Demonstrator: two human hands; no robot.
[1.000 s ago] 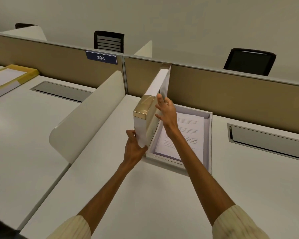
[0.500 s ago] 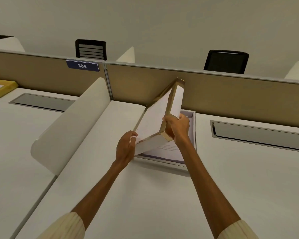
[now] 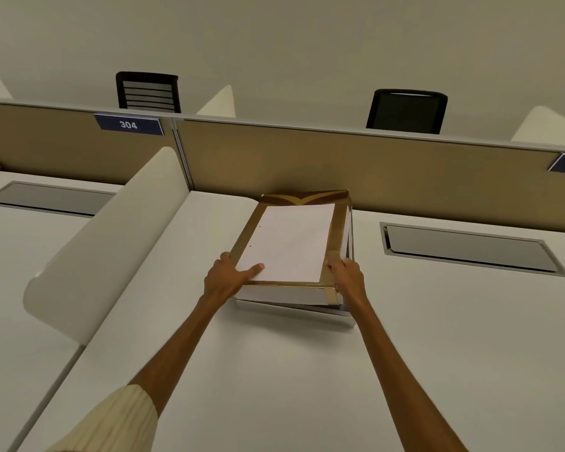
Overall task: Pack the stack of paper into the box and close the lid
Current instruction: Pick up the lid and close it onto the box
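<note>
We hold the lid (image 3: 291, 246) at its near end with both hands: our left hand (image 3: 227, 278) clasps the near-left corner, thumb laid flat across the white top panel, and our right hand (image 3: 345, 275) wraps the near-right corner, fingers curled around the gold-edged side. A second ago this lid stood almost on edge beside the open box, with the printed paper plainly showing inside; half a second ago it leaned over at a slant; now it lies nearly flat, covering the box (image 3: 320, 313), whose pale wall shows only as a strip just under our hands. The paper is hidden beneath, so we judge packing done and closing nearly finished. The lid's near edge seems to sit a little above the base and slightly askew, so it likely needs squaring and pressing down. Its long axis runs away from our grip toward the tan partition (image 3: 405, 164), the dark-patterned end farthest from us, all resting on the white desk (image 3: 274, 370).
</note>
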